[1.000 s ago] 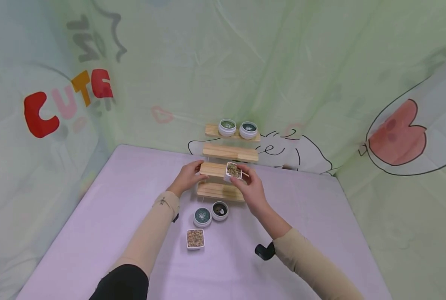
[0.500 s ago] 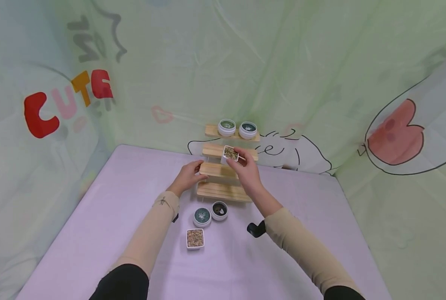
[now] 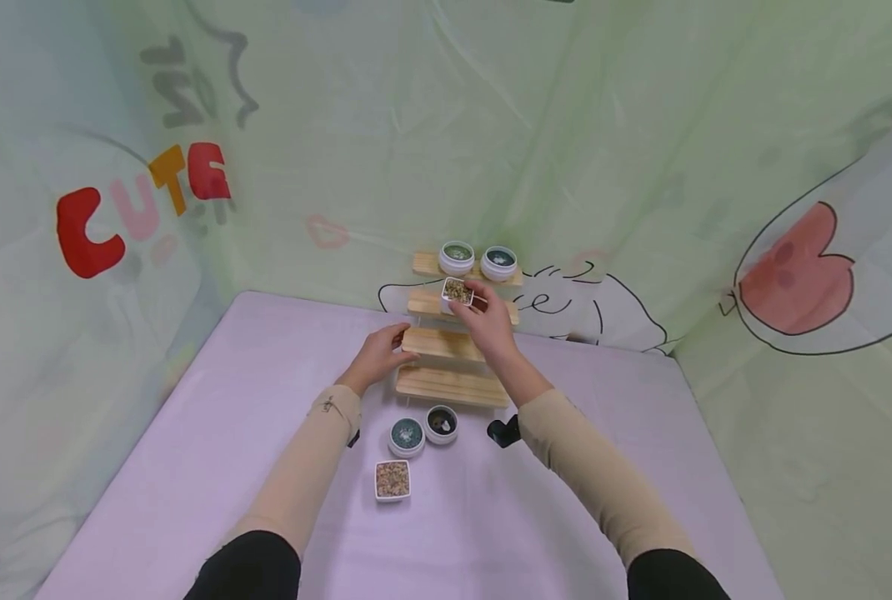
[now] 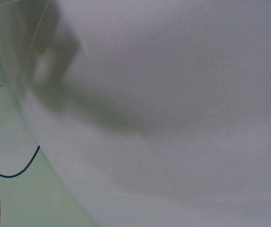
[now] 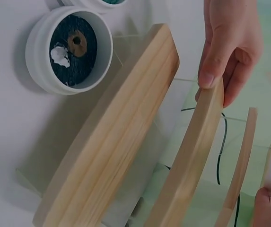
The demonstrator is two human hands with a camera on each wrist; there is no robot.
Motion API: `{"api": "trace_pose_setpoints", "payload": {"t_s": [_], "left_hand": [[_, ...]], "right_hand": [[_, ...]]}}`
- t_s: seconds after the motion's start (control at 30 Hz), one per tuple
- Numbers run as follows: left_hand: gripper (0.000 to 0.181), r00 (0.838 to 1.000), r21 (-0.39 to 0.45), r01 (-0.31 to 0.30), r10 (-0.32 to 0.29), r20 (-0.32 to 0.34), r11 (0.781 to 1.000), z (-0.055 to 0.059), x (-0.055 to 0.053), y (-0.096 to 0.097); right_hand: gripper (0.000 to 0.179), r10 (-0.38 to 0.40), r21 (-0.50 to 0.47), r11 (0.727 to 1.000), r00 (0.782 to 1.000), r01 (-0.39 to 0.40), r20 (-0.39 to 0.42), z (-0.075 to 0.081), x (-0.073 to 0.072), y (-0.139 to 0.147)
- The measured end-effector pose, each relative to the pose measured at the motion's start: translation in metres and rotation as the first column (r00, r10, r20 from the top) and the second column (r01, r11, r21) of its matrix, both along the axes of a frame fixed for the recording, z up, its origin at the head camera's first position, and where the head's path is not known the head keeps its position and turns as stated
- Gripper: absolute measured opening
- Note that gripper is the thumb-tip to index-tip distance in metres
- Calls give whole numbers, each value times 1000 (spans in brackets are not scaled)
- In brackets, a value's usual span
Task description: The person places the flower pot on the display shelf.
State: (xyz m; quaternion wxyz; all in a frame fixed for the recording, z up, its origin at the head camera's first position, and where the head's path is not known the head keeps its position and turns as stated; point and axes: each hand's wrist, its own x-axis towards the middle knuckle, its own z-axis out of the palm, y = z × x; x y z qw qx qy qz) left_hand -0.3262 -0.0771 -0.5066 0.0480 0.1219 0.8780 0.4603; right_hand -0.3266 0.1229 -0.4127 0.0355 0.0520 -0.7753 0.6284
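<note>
A wooden tiered display stand stands near the back of the table. My left hand grips the left end of its second plank from the bottom; the right wrist view shows the thumb on one face and fingers on the other. My right hand holds a small square white pot filled with tan granules, by its right side, at the third plank. Whether the pot touches that plank I cannot tell. Two round white pots, one green inside and one dark teal, sit on the top plank.
In front of the stand are a teal-filled round pot, a dark-filled round pot and another square pot with brownish granules. A lilac cloth covers the table. Printed curtains hang behind and beside it.
My right hand has carried the square pot upward and back, from the second plank to the third. My left hand keeps its grip on the stand.
</note>
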Motion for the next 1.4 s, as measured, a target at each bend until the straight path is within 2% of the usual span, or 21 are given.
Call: {"api": "trace_pose_setpoints", "payload": {"t_s": [0.1, 0.13, 0.73, 1.03, 1.4], "left_hand": [[73, 1000, -4, -3, 3, 1, 1000, 1, 1, 1], [73, 1000, -4, -3, 3, -1, 1000, 1, 2, 1], [72, 999, -9, 7, -8, -42, 1000, -2, -1, 2], [73, 1000, -19, -2, 2, -17, 1000, 2, 0, 2], [73, 1000, -13, -7, 7, 4, 1000, 0, 0, 0]], "right_hand": [[51, -5, 13, 1000, 1000, 5, 8, 1, -4, -1], [51, -11, 21, 1000, 1000, 11, 0, -3, -8, -1], [49, -14, 131, 991, 1000, 11, 23, -8, -19, 2], [47, -12, 158, 987, 1000, 11, 8, -11, -23, 3], [47, 1, 171, 985, 1000, -3, 13, -13, -24, 0]]}}
